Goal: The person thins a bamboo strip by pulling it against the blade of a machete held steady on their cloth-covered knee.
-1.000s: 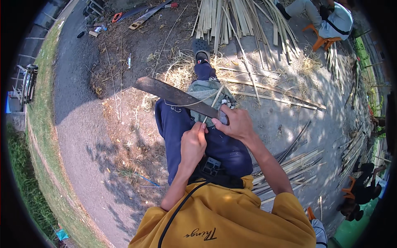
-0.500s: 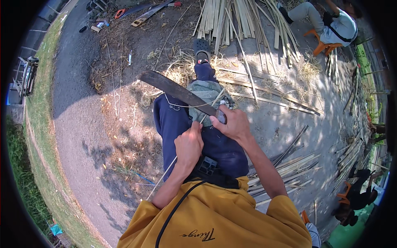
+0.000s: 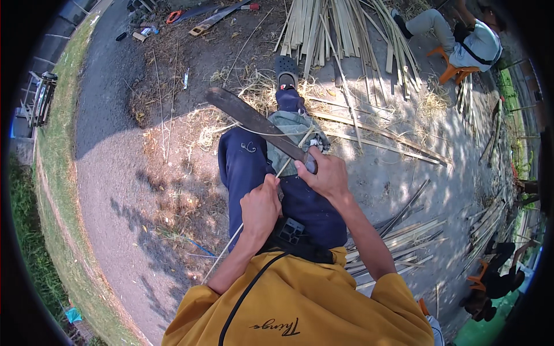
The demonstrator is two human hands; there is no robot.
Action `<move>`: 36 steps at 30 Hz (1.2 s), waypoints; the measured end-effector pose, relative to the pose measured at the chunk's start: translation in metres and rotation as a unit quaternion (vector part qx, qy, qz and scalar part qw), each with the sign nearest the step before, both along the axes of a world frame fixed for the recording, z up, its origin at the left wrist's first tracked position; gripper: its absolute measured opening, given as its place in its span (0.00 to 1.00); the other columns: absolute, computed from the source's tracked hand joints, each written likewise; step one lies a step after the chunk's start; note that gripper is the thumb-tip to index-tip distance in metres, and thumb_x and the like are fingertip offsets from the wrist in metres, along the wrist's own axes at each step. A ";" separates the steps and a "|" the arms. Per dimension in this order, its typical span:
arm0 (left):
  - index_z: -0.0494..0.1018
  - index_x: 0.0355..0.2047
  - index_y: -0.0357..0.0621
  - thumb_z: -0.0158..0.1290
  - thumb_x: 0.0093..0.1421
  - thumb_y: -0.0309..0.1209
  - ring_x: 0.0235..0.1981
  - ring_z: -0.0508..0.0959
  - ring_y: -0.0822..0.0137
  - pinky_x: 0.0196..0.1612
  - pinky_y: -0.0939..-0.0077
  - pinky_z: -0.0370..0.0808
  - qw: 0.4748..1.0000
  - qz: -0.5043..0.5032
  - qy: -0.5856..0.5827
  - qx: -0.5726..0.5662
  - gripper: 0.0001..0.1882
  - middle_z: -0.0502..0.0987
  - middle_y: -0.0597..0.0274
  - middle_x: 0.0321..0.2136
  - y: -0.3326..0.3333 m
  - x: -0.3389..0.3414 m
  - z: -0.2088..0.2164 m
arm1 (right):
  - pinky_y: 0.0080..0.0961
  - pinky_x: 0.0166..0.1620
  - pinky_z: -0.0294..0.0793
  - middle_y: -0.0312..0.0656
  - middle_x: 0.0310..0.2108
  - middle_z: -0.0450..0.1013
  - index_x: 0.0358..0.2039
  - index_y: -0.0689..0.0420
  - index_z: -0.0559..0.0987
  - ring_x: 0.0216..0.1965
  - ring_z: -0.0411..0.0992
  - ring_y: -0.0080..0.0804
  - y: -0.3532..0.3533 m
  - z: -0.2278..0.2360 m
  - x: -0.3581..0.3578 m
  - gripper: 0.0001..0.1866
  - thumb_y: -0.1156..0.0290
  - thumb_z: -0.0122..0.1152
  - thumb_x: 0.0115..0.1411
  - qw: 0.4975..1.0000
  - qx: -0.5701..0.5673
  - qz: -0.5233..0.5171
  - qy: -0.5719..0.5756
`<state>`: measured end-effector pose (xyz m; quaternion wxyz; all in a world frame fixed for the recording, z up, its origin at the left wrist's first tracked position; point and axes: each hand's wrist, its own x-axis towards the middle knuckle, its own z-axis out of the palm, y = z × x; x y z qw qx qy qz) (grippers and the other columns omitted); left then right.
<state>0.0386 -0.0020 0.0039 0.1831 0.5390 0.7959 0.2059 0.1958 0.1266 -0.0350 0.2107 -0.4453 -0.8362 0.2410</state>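
Note:
A thin pale strip [image 3: 236,235], bamboo by its look, runs up from beside my left forearm and through my left hand [image 3: 259,206], whose fingers are closed round it. Beyond that hand it passes beneath the blade toward my knee. My right hand [image 3: 326,175] grips a machete [image 3: 254,123] by its handle, mostly hidden in the fist. The broad dark blade points to the far left, its lower part crossing the strip. A grey-green cloth [image 3: 283,121] covers my knee under the blade, and a thin curled shaving lies along the blade.
A pile of split strips [image 3: 323,34] lies ahead, with more strips [image 3: 398,242] at my right. Two handsaws [image 3: 216,20] rest on the ground at the far left. Another person sits on an orange stool [image 3: 453,69] at the far right. Pale shavings [image 3: 433,95] litter the ground.
The machete's tip has shifted slightly right and the blade looks a little steeper. The curled shaving has moved from below the blade onto it. Both hands keep their hold.

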 end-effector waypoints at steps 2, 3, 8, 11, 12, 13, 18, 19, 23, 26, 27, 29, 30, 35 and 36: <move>0.68 0.38 0.45 0.49 0.75 0.34 0.25 0.82 0.38 0.26 0.41 0.75 1.000 0.006 -0.002 0.008 0.08 0.82 0.45 0.25 0.005 0.002 -0.003 | 0.50 0.27 0.77 0.51 0.16 0.75 0.36 0.52 0.80 0.21 0.78 0.57 0.001 -0.005 -0.004 0.27 0.38 0.64 0.61 1.000 -0.018 -0.007 0.019; 0.68 0.38 0.44 0.49 0.75 0.34 0.25 0.82 0.38 0.26 0.41 0.75 1.000 0.005 -0.001 0.016 0.09 0.82 0.46 0.25 0.007 0.003 -0.006 | 0.50 0.27 0.77 0.51 0.16 0.75 0.36 0.52 0.80 0.21 0.78 0.57 0.001 -0.004 -0.005 0.27 0.38 0.64 0.61 1.000 -0.016 -0.006 0.020; 0.67 0.37 0.44 0.49 0.75 0.35 0.25 0.82 0.37 0.26 0.41 0.75 1.000 -0.012 0.004 -0.012 0.09 0.82 0.46 0.25 -0.007 -0.003 -0.002 | 0.49 0.26 0.77 0.50 0.16 0.75 0.36 0.51 0.81 0.21 0.79 0.56 -0.002 -0.001 0.003 0.26 0.38 0.63 0.61 0.999 -0.035 -0.006 -0.004; 0.67 0.38 0.45 0.49 0.75 0.35 0.25 0.82 0.38 0.26 0.41 0.76 1.000 -0.007 0.012 -0.026 0.09 0.82 0.47 0.24 -0.003 -0.004 -0.001 | 0.48 0.29 0.75 0.49 0.17 0.75 0.38 0.54 0.80 0.22 0.78 0.54 0.001 0.008 -0.003 0.25 0.42 0.65 0.60 0.999 -0.036 -0.007 -0.019; 0.68 0.39 0.45 0.49 0.75 0.35 0.26 0.83 0.38 0.27 0.42 0.76 1.000 -0.006 0.003 -0.012 0.09 0.82 0.47 0.24 0.001 -0.002 -0.003 | 0.48 0.26 0.77 0.49 0.16 0.75 0.37 0.52 0.80 0.21 0.79 0.55 0.001 0.002 -0.005 0.27 0.38 0.65 0.60 1.000 0.001 -0.004 0.004; 0.68 0.39 0.45 0.48 0.76 0.35 0.26 0.83 0.39 0.27 0.42 0.77 1.000 -0.004 -0.005 0.001 0.09 0.82 0.47 0.24 0.005 0.001 -0.006 | 0.48 0.26 0.77 0.49 0.16 0.75 0.37 0.52 0.80 0.21 0.79 0.55 -0.002 0.001 -0.005 0.27 0.38 0.65 0.60 1.000 0.001 -0.004 0.005; 0.69 0.41 0.45 0.48 0.76 0.34 0.26 0.83 0.41 0.27 0.44 0.77 0.999 -0.014 0.012 -0.043 0.07 0.83 0.46 0.25 0.005 -0.001 0.002 | 0.48 0.27 0.76 0.49 0.16 0.75 0.37 0.54 0.80 0.21 0.78 0.54 0.000 0.006 0.000 0.25 0.42 0.67 0.60 1.000 0.006 0.002 -0.005; 0.70 0.43 0.46 0.47 0.76 0.33 0.25 0.83 0.40 0.27 0.43 0.77 0.999 -0.017 0.004 -0.028 0.06 0.82 0.46 0.24 0.001 -0.001 0.001 | 0.47 0.28 0.75 0.48 0.17 0.74 0.37 0.54 0.80 0.22 0.78 0.54 0.001 0.005 0.001 0.23 0.45 0.68 0.60 1.000 -0.013 -0.018 -0.005; 0.71 0.51 0.46 0.49 0.75 0.32 0.26 0.83 0.39 0.30 0.44 0.76 0.997 0.004 -0.073 0.024 0.09 0.81 0.46 0.23 -0.001 -0.003 0.004 | 0.48 0.29 0.75 0.49 0.18 0.75 0.35 0.55 0.79 0.23 0.78 0.55 -0.002 0.005 -0.001 0.23 0.46 0.68 0.60 1.000 -0.009 -0.027 0.013; 0.69 0.56 0.42 0.57 0.70 0.31 0.33 0.83 0.40 0.35 0.48 0.76 0.984 0.034 -0.174 -0.001 0.17 0.81 0.44 0.30 -0.003 -0.012 0.011 | 0.48 0.29 0.75 0.50 0.18 0.75 0.34 0.55 0.78 0.23 0.78 0.56 -0.003 0.005 -0.002 0.23 0.46 0.68 0.60 0.999 -0.024 -0.028 0.021; 0.69 0.56 0.42 0.57 0.70 0.31 0.33 0.83 0.40 0.35 0.48 0.76 0.984 0.036 -0.173 -0.001 0.17 0.81 0.44 0.30 -0.007 -0.014 0.012 | 0.48 0.29 0.75 0.50 0.18 0.75 0.34 0.55 0.78 0.23 0.78 0.56 -0.003 0.005 -0.001 0.23 0.46 0.68 0.60 0.999 -0.024 -0.026 0.022; 0.66 0.57 0.39 0.65 0.62 0.27 0.38 0.82 0.46 0.39 0.55 0.77 0.987 0.048 -0.148 0.028 0.26 0.78 0.45 0.39 -0.021 -0.019 0.010 | 0.49 0.29 0.78 0.49 0.18 0.77 0.36 0.53 0.79 0.23 0.79 0.56 -0.003 0.004 0.000 0.25 0.41 0.66 0.61 1.000 -0.013 -0.027 0.004; 0.68 0.57 0.37 0.68 0.57 0.24 0.38 0.80 0.53 0.41 0.61 0.77 0.978 0.082 -0.187 0.047 0.29 0.76 0.49 0.44 -0.030 -0.020 0.009 | 0.49 0.29 0.78 0.49 0.18 0.77 0.36 0.53 0.79 0.23 0.79 0.56 -0.003 0.004 -0.001 0.25 0.41 0.66 0.61 1.000 -0.013 -0.025 0.005; 0.75 0.48 0.35 0.67 0.60 0.25 0.33 0.79 0.66 0.38 0.71 0.76 0.969 0.052 -0.192 0.148 0.17 0.80 0.58 0.36 -0.092 -0.029 0.032 | 0.50 0.30 0.77 0.50 0.19 0.77 0.34 0.53 0.78 0.24 0.79 0.56 -0.004 0.010 -0.002 0.25 0.41 0.65 0.62 0.999 -0.032 -0.043 0.000; 0.78 0.45 0.35 0.66 0.63 0.27 0.32 0.79 0.70 0.38 0.73 0.76 0.935 0.046 -0.344 0.078 0.13 0.81 0.60 0.33 -0.108 -0.028 0.033 | 0.50 0.30 0.77 0.50 0.19 0.77 0.34 0.53 0.78 0.24 0.79 0.56 -0.004 0.010 -0.003 0.25 0.41 0.65 0.62 0.999 -0.030 -0.039 0.000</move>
